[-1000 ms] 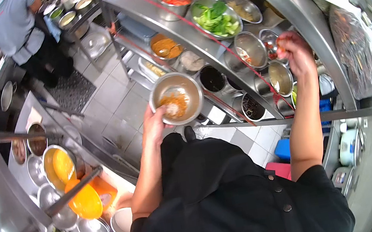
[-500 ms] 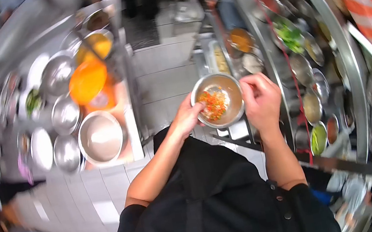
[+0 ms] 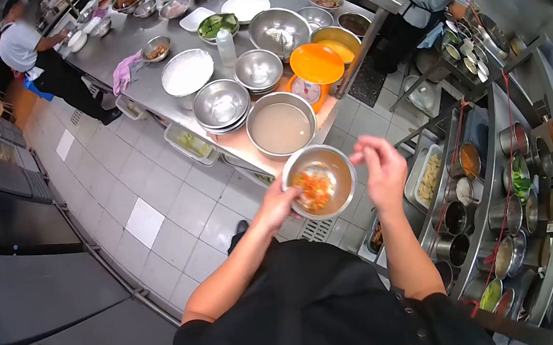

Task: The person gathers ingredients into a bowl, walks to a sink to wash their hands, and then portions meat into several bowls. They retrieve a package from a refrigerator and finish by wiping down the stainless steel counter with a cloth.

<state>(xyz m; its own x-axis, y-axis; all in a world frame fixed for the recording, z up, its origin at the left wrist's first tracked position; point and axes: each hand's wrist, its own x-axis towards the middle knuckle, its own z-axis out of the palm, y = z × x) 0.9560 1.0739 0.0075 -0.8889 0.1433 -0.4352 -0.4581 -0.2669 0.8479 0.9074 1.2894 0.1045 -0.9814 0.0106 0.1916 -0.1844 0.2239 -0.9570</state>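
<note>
Holding, left hand (image 3: 275,207): I grip a round silver metal bowl (image 3: 342,180) by its left rim, thumb over the edge. Contents: chopped orange-red pieces (image 3: 316,191), gathered toward the bowl's left side. Location: in front of my body, at the near end of the grey metal counter (image 3: 105,55). Right hand (image 3: 386,172): raised just beside the bowl's right rim, fingers loosely curled; whether anything sits between them, I cannot tell. On the counter: one wide metal pot (image 3: 277,102) of cloudy liquid; nested silver bowls (image 3: 221,101); one orange scale (image 3: 307,90). Step in hand, in my judgement: gathering chopped pieces in the bowl. Next move, I judge, calls for: firm left grip, level bowl, right fingers clear of the rim.
</note>
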